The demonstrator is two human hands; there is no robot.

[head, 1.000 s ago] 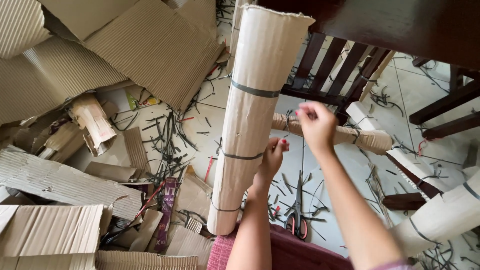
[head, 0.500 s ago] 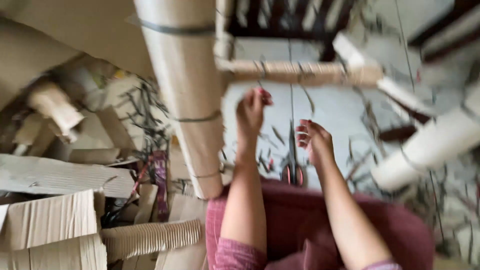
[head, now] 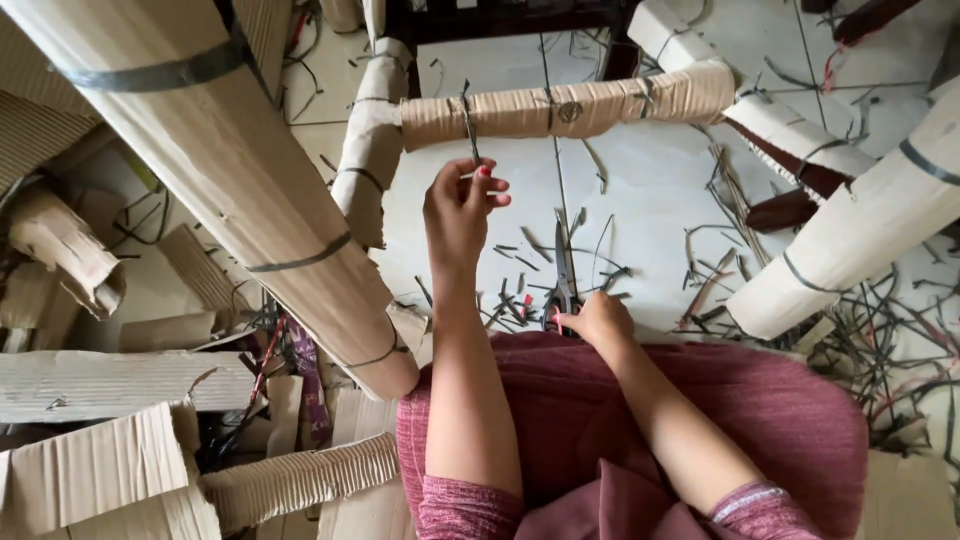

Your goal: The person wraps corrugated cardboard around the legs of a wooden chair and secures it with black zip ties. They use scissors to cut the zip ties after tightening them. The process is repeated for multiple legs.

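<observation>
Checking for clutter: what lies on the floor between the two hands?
In the head view, strap offcuts litter the tile between the left hand and right hand; the scissors lie by the right.

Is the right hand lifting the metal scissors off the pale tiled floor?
No, the right hand only touches the metal scissors, which lie flat on the pale tiled floor.

A round dark stamp (head: 569, 111) is showing on the brown cardboard-wrapped rail (head: 570, 108) at upper centre of the frame; no other labels, packages, signs or screens are showing.
</observation>
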